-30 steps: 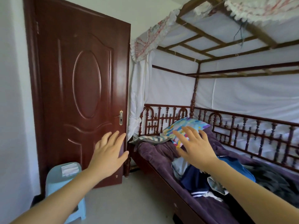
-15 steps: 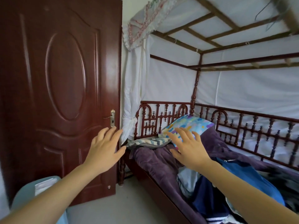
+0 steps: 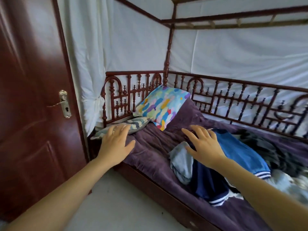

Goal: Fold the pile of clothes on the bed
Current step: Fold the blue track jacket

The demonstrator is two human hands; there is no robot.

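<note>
Above bed, both hands spread flat nr clothes pile.

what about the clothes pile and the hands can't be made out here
Head view only.
- Pile of clothes: right end cut off by the frame edge, part covered by the right forearm.
- Dark garment: blurred, kind unclear.
- Left hand: fingertips blurred, contact with the striped pillow unclear.
</note>
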